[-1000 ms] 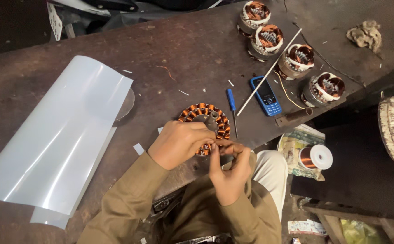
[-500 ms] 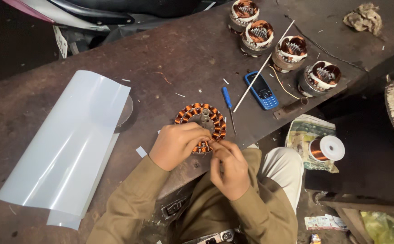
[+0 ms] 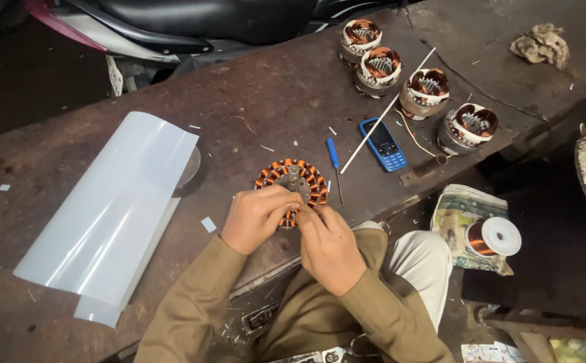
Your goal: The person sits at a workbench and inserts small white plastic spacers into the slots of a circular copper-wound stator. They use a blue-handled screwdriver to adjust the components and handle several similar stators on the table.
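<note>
A round motor stator with orange copper windings (image 3: 293, 185) lay on the dark worn wooden workbench (image 3: 253, 101), close to its near edge. The left hand (image 3: 256, 216) was curled over the near-left part of the stator, fingers closed on its rim. The right hand (image 3: 330, 247) touched the near side of the stator, its fingertips pinched together there; what they pinched was too small to see. Just right of the stator lay a small blue-handled screwdriver (image 3: 335, 167), and further right a blue mobile phone (image 3: 382, 144). Left of the stator lay a white plastic sheet (image 3: 115, 208).
</note>
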